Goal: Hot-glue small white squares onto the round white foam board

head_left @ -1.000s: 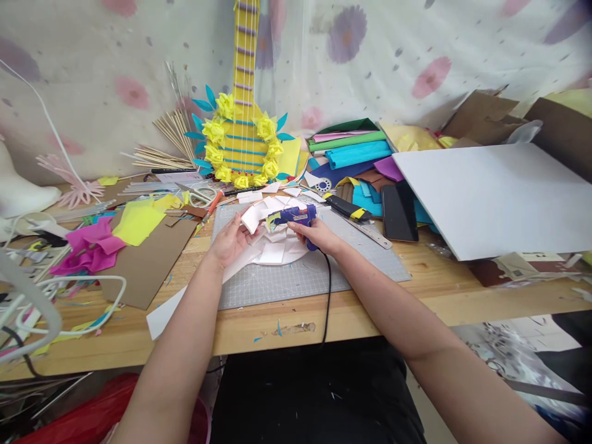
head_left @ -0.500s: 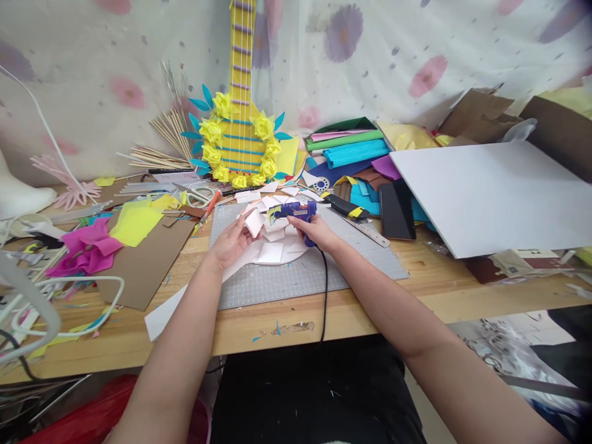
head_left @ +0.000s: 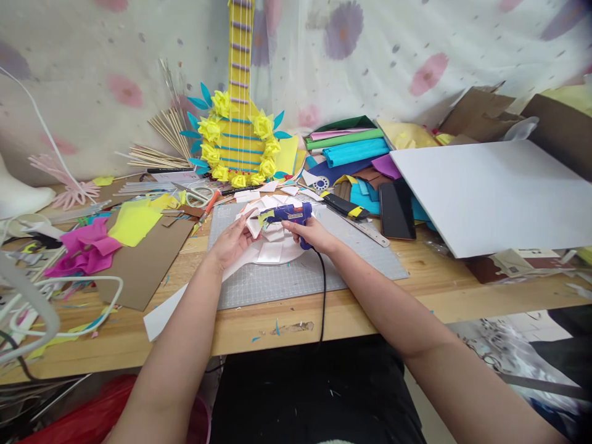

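My right hand (head_left: 311,234) is wrapped round the grip of a blue glue gun (head_left: 287,214) with a yellow patch near its nozzle. The nozzle points left and sits right by a small white card piece (head_left: 254,226). That piece is held between the fingers of my left hand (head_left: 232,242). Under both hands lies a white cutout shape (head_left: 282,251) with a long strip reaching down to the left. Several white card squares (head_left: 269,252) lie over it. A grey cutting mat (head_left: 287,287) is beneath, and the gun's black cord (head_left: 323,296) hangs over the table edge.
Behind stands a yellow paper guitar (head_left: 240,142) with yellow flowers. Scissors (head_left: 200,196) lie left of the mat; a steel ruler (head_left: 367,233), a cutter (head_left: 345,205) and a phone (head_left: 396,211) lie right. A large white board (head_left: 499,191) juts forward at the right. Brown cardboard (head_left: 148,265) lies left.
The glue gun has moved slightly left, bringing its nozzle onto or right over the white piece. My left hand still grips that piece in about the same place.
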